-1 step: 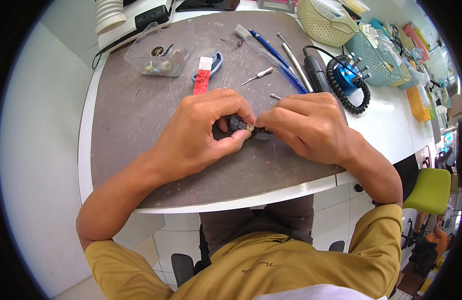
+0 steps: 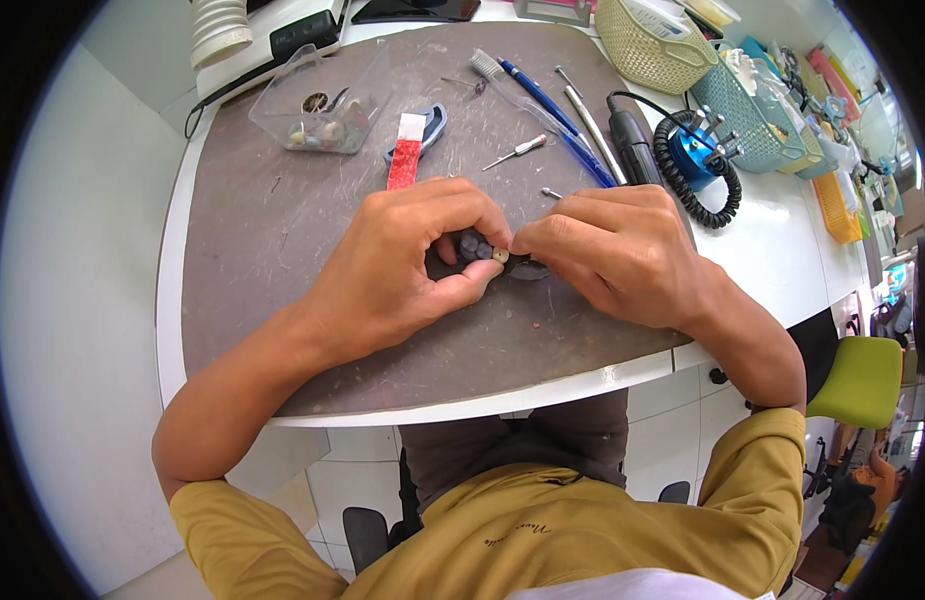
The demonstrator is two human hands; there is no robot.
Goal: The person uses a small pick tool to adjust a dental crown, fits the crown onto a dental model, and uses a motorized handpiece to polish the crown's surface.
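Observation:
My left hand grips a small dark grey dental model near the middle of the worn mat, thumb below it and index finger over it. A cream tooth-shaped piece shows on the model's right side. My right hand is closed at that side, index finger and thumb meeting beside the cream piece; what they pinch is hidden. Above my hands lie a red-and-white strip on a grey-blue item, a small screwdriver and a metal instrument, partly behind my right hand.
A clear plastic box sits back left. Pens, a brush and rods lie behind my hands. A black handpiece, coiled cord and blue holder stand right, beside baskets. A green chair is at the right.

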